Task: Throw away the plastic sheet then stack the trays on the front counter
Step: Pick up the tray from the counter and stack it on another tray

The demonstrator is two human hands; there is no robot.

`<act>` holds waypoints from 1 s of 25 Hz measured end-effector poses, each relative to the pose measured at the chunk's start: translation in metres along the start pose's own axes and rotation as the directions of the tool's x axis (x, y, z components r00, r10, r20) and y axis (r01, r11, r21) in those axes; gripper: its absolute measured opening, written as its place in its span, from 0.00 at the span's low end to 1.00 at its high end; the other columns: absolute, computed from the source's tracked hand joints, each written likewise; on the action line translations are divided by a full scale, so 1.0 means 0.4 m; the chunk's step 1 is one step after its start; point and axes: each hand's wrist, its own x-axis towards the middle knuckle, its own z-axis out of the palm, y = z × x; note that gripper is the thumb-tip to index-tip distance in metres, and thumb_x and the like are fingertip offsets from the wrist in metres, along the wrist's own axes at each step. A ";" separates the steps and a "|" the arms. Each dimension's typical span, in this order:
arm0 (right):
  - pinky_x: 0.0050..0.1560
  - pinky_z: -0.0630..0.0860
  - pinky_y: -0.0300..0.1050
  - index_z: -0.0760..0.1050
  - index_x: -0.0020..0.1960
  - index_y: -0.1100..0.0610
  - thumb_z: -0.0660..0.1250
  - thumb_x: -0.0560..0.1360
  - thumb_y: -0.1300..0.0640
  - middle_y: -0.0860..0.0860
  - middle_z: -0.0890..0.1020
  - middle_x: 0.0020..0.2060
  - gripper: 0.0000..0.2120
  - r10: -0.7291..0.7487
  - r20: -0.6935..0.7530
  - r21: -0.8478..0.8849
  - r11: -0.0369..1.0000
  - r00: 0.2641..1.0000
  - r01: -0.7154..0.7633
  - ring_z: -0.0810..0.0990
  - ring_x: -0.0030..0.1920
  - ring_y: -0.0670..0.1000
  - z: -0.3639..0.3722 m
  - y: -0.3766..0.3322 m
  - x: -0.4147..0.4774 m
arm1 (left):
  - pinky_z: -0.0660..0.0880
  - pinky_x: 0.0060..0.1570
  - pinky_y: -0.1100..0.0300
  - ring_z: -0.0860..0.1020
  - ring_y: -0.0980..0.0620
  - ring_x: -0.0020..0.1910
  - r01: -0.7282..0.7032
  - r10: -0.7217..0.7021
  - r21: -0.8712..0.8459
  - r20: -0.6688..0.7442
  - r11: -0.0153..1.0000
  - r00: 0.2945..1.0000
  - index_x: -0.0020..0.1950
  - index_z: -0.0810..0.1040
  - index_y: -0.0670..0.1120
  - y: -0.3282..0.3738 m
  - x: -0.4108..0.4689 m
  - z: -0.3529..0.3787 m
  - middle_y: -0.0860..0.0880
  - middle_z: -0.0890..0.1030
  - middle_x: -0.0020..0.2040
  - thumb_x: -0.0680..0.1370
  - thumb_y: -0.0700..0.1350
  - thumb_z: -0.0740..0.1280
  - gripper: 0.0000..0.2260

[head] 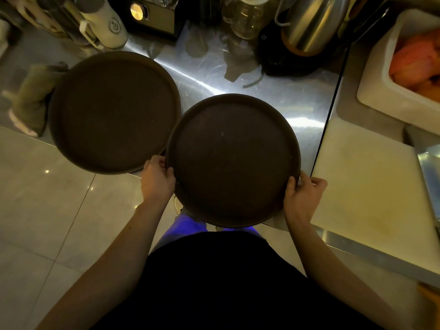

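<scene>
**Two brown trays, one in hand**

Left hand (158, 179) and right hand (303, 195) clasp opposite rims of the near tray (233, 160), over the steel counter (250, 84) edge. The second tray (114, 110) lies left, rims seemingly overlapping.

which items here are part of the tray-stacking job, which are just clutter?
In the job: held tray, gripped by left hand and right hand; second tray on the steel counter.

Clutter: kettle, white cutting board, white tub, cloth, white bottle.
</scene>
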 end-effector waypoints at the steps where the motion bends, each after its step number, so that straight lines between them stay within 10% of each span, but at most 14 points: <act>1: 0.51 0.66 0.39 0.77 0.59 0.61 0.63 0.78 0.57 0.60 0.71 0.54 0.13 0.019 0.001 0.003 1.000 1.000 -0.019 0.74 0.47 0.54 0.001 -0.002 0.001 | 0.76 0.51 0.54 0.80 0.47 0.53 0.003 -0.003 0.001 0.005 1.000 1.000 0.63 0.75 0.44 -0.002 0.008 0.002 0.43 0.78 0.60 0.78 0.40 0.67 0.14; 20: 0.54 0.74 0.50 0.72 0.64 0.59 0.61 0.78 0.59 0.58 0.70 0.59 0.15 -0.031 0.142 -0.073 0.996 0.989 0.042 0.77 0.53 0.58 -0.024 0.008 -0.001 | 0.78 0.56 0.51 0.78 0.45 0.59 -0.017 0.020 -0.078 0.036 0.997 0.999 0.67 0.74 0.46 0.010 -0.086 0.024 0.44 0.77 0.62 0.74 0.38 0.66 0.21; 25: 0.62 0.72 0.49 0.69 0.69 0.56 0.63 0.76 0.55 0.56 0.72 0.61 0.22 -0.297 0.197 -0.129 0.937 0.934 0.325 0.71 0.61 0.55 -0.036 -0.032 -0.038 | 0.71 0.67 0.49 0.72 0.44 0.68 -0.012 0.016 -0.111 0.032 0.994 0.999 0.76 0.64 0.45 0.002 -0.164 0.034 0.43 0.69 0.71 0.77 0.39 0.66 0.27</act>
